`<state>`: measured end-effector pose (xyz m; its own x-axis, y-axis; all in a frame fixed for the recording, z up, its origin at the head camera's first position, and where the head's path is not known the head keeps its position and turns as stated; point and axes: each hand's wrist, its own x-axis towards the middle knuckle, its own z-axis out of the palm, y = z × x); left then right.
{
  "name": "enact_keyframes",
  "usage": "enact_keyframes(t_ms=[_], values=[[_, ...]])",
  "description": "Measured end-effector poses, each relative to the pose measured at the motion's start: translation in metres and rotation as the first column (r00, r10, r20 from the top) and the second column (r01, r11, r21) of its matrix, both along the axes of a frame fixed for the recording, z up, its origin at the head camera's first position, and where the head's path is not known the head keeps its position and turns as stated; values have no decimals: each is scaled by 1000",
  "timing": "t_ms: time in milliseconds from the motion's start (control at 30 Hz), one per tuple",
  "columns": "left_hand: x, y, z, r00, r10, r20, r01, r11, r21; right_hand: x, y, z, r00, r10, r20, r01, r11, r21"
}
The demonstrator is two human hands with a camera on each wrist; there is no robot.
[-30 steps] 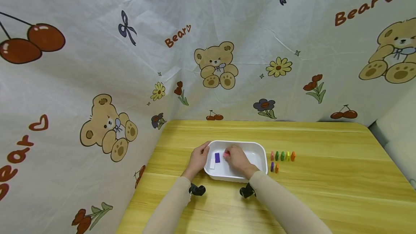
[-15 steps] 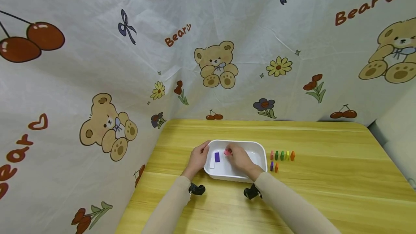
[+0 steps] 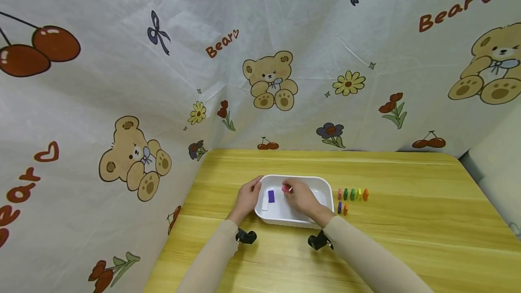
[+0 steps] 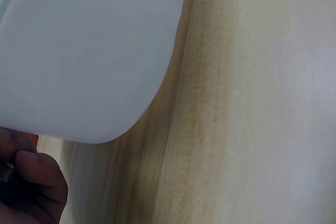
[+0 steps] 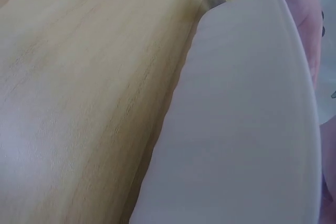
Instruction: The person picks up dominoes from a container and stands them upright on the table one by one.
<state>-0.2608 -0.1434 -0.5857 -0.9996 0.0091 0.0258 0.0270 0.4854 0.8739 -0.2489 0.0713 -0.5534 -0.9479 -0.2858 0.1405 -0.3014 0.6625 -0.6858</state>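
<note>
A white tray (image 3: 294,223) stands on the wooden table. At its left rim my left hand (image 3: 246,199) holds the tray; in the left wrist view its bent fingers (image 4: 42,174) show beside the wall, near a small red patch I cannot identify. Over the tray my right hand (image 3: 302,197) pinches a pink block (image 3: 286,189) between thumb and fingers. A purple block (image 3: 271,196) and a white block (image 3: 265,204) lie in the tray's left part. The tray's wall hides most of my right hand in the right wrist view.
Right of the tray, a row of upright blocks includes a green one (image 3: 352,194) and a yellow one (image 3: 359,194). In front of it stand a purple block (image 3: 339,207) and an orange block (image 3: 345,209). A printed cloth (image 3: 309,116) hangs behind the table (image 3: 407,220).
My right hand has shifted slightly right and back with the pink block, which has turned and come up between the fingers. The left hand stays at the rim.
</note>
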Motion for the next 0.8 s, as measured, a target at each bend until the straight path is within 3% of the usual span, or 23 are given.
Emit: enact_keyframes(t_ms=[467,800], values=[[1,1,3,1000,-2,-25,1,1000,-11,8,6,21,1000,-7,-12,7,999,-32],[2,1,4,1000,-4,-18,4,1000,-10,12,11,22,1000,-4,-9,3,998,-68]])
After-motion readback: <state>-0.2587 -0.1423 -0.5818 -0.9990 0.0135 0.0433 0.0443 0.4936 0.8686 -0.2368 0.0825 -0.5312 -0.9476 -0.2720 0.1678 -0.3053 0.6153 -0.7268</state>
